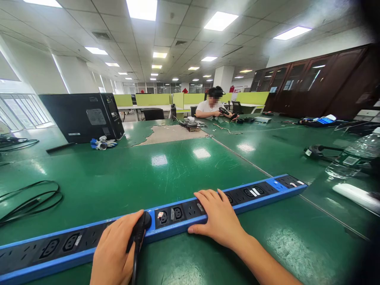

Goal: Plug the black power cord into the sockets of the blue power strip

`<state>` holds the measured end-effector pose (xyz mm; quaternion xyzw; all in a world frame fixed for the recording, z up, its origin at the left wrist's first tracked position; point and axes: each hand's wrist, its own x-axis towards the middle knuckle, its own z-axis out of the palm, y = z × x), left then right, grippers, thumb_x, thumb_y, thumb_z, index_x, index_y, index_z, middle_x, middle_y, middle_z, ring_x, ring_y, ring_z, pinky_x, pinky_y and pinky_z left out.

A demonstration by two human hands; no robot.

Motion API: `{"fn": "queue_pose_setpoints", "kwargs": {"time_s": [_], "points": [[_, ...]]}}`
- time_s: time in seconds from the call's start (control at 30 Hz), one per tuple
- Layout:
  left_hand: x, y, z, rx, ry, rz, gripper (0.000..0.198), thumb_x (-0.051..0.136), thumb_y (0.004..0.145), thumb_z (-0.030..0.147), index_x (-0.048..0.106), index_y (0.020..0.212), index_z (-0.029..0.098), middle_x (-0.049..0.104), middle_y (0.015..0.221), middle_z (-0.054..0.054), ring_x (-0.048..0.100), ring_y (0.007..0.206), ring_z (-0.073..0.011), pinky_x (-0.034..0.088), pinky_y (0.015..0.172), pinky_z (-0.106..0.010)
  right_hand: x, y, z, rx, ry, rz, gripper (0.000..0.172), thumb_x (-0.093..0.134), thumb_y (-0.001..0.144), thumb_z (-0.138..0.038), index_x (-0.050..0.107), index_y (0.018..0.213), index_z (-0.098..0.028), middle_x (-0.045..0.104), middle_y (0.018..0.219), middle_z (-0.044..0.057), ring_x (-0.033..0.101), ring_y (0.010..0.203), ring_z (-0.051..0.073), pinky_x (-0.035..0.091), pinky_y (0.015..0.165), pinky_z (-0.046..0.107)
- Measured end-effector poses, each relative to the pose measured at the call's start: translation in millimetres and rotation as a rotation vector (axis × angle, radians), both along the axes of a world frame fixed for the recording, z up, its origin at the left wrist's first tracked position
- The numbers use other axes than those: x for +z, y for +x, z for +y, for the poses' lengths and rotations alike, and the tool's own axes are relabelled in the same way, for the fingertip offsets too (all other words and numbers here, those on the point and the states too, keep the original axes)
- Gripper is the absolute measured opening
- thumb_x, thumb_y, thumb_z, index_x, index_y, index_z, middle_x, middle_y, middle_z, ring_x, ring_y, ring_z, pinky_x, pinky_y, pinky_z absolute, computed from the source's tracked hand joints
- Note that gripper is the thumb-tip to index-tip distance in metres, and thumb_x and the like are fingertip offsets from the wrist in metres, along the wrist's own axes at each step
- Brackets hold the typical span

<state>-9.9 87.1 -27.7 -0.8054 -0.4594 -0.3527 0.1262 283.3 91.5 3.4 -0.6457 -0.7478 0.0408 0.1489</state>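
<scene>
A long blue power strip (178, 229) with black socket panels lies slantwise across the green tabletop in front of me. My left hand (114, 247) is closed around a black power plug (139, 229), whose cord (135, 267) hangs down toward me. The plug rests against the strip's top face beside a blue section; whether its pins are in a socket is hidden. Right of it, my right hand (218, 217) grips the strip across its width, thumb on the near side and fingers over the top. Sockets, some with white stickers, show between and beyond my hands.
A black computer case (83, 118) lies at the back left, gloves (103, 143) beside it. Black cable (35, 198) coils at left. A plastic bottle (353, 156) and white object (356, 198) are at right. Across the table a person (206, 107) holds a dark tool.
</scene>
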Motion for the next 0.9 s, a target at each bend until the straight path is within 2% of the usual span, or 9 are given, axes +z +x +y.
{"fn": "queue_pose_setpoints", "kwargs": {"time_s": [0.27,0.47,0.77,0.9], "points": [[-4.3,-1.4,-5.3,0.12,-0.122,-0.147,0.035,0.045,0.095,0.041,0.052,0.127,0.03,0.069,0.113,-0.001,0.066,0.099,-0.0193,0.052,0.082,-0.031,-0.9,0.8,0.8,-0.002,0.0,-0.008,0.093,0.075,0.059,-0.069,0.053,0.135,-0.02,0.054,0.138,0.011,0.044,0.13,0.034,0.02,0.116,0.058],[1.6,1.6,-3.0,0.007,-0.027,-0.063,0.032,0.047,0.094,0.038,0.054,0.123,0.028,0.07,0.11,-0.003,0.066,0.099,-0.0214,0.051,0.085,-0.033,-0.8,0.8,0.4,0.002,0.02,-0.006,0.092,0.076,0.059,-0.068,0.054,0.134,-0.019,0.055,0.137,0.011,0.045,0.129,0.034,0.021,0.115,0.059],[17.8,6.7,0.1,-0.083,0.038,0.073,0.037,0.044,0.09,0.025,0.056,0.125,0.027,0.07,0.112,-0.004,0.063,0.104,-0.0228,0.05,0.088,-0.036,-0.9,-0.8,-0.2,-0.005,0.037,-0.008,0.091,0.077,0.058,-0.068,0.055,0.133,-0.02,0.056,0.136,0.011,0.046,0.128,0.033,0.022,0.115,0.058],[17.9,5.1,1.4,-0.089,0.007,0.08,0.038,0.048,0.087,0.024,0.057,0.124,0.027,0.07,0.112,-0.003,0.063,0.103,-0.0231,0.052,0.086,-0.037,2.3,-2.0,-0.3,-0.013,0.013,-0.009,0.093,0.077,0.058,-0.067,0.055,0.133,-0.018,0.055,0.137,0.011,0.045,0.129,0.033,0.021,0.115,0.058]]}}
